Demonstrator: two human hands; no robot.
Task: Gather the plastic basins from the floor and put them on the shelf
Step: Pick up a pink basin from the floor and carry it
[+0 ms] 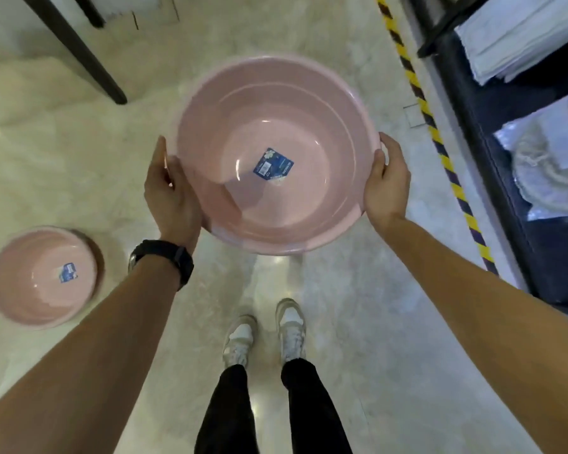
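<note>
The shelf [492, 132] at the right edge is cut off by the frame, so only part of its dark uprights and boards shows. The goods on it are hard to make out: pale folded stacks [518, 37] on the upper part and whitish wrapped packs [551, 165] lower down. The print on the blue label [273, 166] stuck to the bottom of the held basin is too blurred to read.

A pink plastic basin [276, 119] is held level and mouth-up above the pale marble floor [341, 322], in front of the person's white sneakers [266, 332]. The left hand [171, 194], with a black wristwatch [164, 257] on its wrist, grips the left rim, fingers curled under the side. The right hand [386, 181] clasps the right rim, thumb over the edge. The basin lies between the two hands and holds nothing but its label.

A second pink basin [43, 276] stands on the floor to the lower left, well apart from the hands, with only a small blue sticker [68, 272] inside. A yellow-and-black striped tape [433, 126] runs along the floor beside the shelf. A dark slanted leg [76, 50] stands at the upper left.
</note>
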